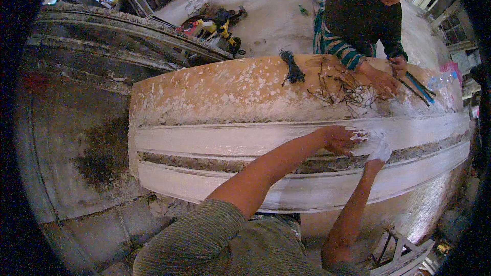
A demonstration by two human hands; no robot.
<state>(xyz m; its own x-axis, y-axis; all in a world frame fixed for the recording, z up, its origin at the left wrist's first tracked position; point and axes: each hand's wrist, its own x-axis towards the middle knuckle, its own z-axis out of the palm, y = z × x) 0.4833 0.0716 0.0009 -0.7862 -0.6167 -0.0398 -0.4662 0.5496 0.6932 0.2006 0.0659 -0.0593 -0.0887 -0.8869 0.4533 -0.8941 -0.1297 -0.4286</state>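
Two long white plaster-like strips lie side by side on the worktable, the far strip point(225, 139) and the near strip point(169, 178), with a rough, dirty gap between them. My left hand point(338, 140) reaches over the far strip, its fingers apart and tipped with wet white material; I see nothing held in it. Close to its right is my right hand point(379, 149), also over the far strip. White material coats that hand past the wrist and blends with the strip, so its fingers, and anything in them, cannot be made out.
Across the table point(204, 89), spattered white, a person point(358, 20) has both hands near thin dark and blue rods point(419, 88). Tangled wiry strands point(340, 84) and a dark bundle of ties point(292, 66) lie there. Long boards point(117, 33) and a yellow-black tool pile point(220, 25) are farther left.
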